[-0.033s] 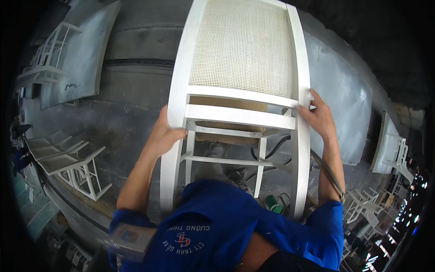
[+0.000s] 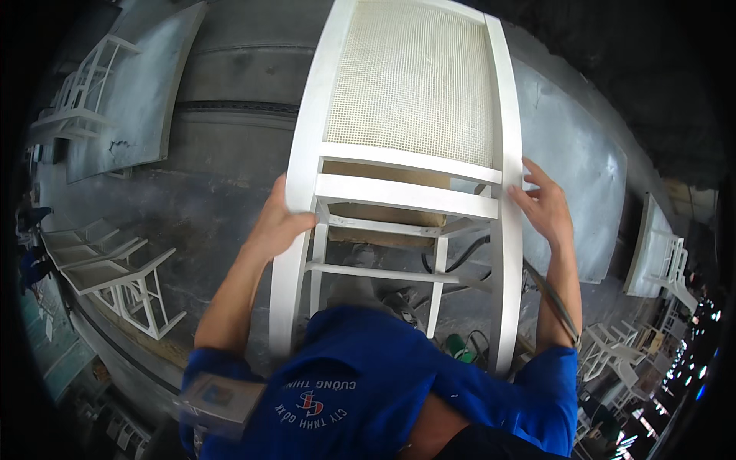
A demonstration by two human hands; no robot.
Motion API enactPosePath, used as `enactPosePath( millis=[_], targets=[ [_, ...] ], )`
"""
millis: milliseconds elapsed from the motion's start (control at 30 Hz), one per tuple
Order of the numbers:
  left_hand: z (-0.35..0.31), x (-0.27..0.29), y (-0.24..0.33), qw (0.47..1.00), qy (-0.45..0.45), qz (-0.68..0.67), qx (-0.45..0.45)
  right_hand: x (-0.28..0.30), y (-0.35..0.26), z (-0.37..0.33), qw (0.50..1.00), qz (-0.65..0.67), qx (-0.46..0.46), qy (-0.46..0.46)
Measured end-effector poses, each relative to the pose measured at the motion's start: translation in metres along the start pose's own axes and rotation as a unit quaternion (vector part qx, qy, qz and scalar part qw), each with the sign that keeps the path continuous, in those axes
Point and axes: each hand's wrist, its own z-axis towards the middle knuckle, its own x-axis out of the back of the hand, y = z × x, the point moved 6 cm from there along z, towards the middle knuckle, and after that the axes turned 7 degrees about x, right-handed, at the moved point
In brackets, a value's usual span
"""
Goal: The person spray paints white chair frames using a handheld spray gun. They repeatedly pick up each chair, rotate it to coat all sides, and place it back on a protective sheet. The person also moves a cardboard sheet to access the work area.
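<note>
Grey dusty workshop floor (image 2: 222, 192) behind; white chair frame (image 2: 406, 192) mid-frame w/ mesh back. Left hand (image 2: 280, 222) fingers wrapped round left post; right hand (image 2: 546, 207) fingers spread open, touching right post.

Premises: a furniture workshop or finishing floor. Evidence: several white-painted chair frames (image 2: 115, 276) stand in rows at the left, with more white frames (image 2: 667, 261) at the right edge. Grey, paint-dusted panels (image 2: 138, 100) lean along the bare concrete floor (image 2: 222, 184). A dark hose (image 2: 460, 257) trails across it. The worker wears a blue work shirt (image 2: 368, 391).
</note>
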Motion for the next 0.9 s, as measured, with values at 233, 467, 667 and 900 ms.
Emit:
enactPosePath(
  millis=[233,467,667,900],
  targets=[
    [0.063,-0.008,0.03,0.999,-0.023,0.046,-0.002,0.104,-0.02,-0.134,0.996,0.073,0.029,0.05],
    [0.155,-0.006,0.056,0.997,-0.05,0.053,0.026,0.158,-0.006,-0.248,0.958,0.208,-0.047,0.194],
    [0.205,0.007,0.049,0.993,-0.072,0.045,0.086,0.142,0.027,-0.313,0.928,0.242,-0.119,0.258],
    [0.282,0.015,0.025,0.965,-0.216,-0.105,0.108,0.113,0.063,-0.315,0.922,0.261,-0.137,0.253]
  ],
)
